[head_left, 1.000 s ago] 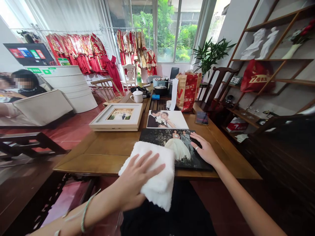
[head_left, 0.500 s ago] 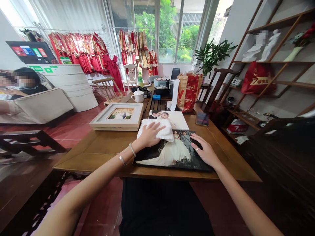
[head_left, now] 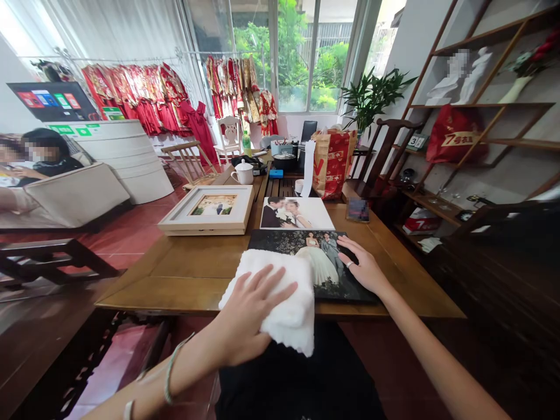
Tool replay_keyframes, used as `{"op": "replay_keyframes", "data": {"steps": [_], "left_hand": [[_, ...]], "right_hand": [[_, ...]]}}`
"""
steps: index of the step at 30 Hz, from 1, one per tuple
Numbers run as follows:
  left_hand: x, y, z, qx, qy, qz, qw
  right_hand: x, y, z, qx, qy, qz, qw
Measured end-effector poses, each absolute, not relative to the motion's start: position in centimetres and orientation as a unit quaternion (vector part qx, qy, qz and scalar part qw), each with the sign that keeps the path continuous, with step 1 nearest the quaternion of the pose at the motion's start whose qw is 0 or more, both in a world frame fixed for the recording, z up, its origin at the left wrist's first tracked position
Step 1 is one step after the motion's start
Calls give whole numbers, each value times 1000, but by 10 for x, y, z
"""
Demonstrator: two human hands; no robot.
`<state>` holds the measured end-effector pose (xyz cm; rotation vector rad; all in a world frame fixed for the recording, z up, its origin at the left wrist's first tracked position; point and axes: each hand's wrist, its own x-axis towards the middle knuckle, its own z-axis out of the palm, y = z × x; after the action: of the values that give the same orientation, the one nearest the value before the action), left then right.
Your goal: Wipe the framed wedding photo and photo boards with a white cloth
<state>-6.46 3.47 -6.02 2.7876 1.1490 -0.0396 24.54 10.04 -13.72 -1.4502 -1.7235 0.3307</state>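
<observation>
A dark wedding photo print (head_left: 306,245) lies flat at the near edge of the wooden table (head_left: 192,268). My left hand (head_left: 247,312) lies with fingers spread on a folded white cloth (head_left: 284,297), pressing it onto the print's near left corner, where the cloth hangs over the table edge. My right hand (head_left: 365,268) rests flat with fingers apart on the print's right side and wears a ring. A second, lighter wedding photo (head_left: 295,213) lies just behind the dark one.
A white framed picture (head_left: 210,207) sits at the table's far left. Behind stand a white teapot (head_left: 244,172), a red patterned bag (head_left: 332,163) and a small card (head_left: 357,210). Shelves (head_left: 481,105) line the right wall. A person sits at the far left (head_left: 39,154).
My left hand drew the white cloth from the print's far left corner back toward me to the near left corner. My right hand stayed in place on the print.
</observation>
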Motion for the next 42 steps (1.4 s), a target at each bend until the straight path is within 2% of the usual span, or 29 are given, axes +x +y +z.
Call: {"op": "replay_keyframes", "data": {"steps": [13, 17, 25, 29, 42], "left_hand": [[-20, 141, -78, 911, 410, 28, -20], [-16, 133, -74, 906, 422, 16, -24], [-19, 43, -70, 922, 385, -20, 30], [-17, 22, -72, 931, 361, -26, 39], [6, 128, -75, 901, 431, 0, -53]], "right_hand": [[248, 92, -143, -577, -694, 126, 412], [247, 90, -141, -577, -694, 124, 412], [245, 101, -140, -574, -696, 126, 412], [244, 105, -140, -571, -696, 125, 417], [242, 91, -143, -576, -696, 118, 411]]}}
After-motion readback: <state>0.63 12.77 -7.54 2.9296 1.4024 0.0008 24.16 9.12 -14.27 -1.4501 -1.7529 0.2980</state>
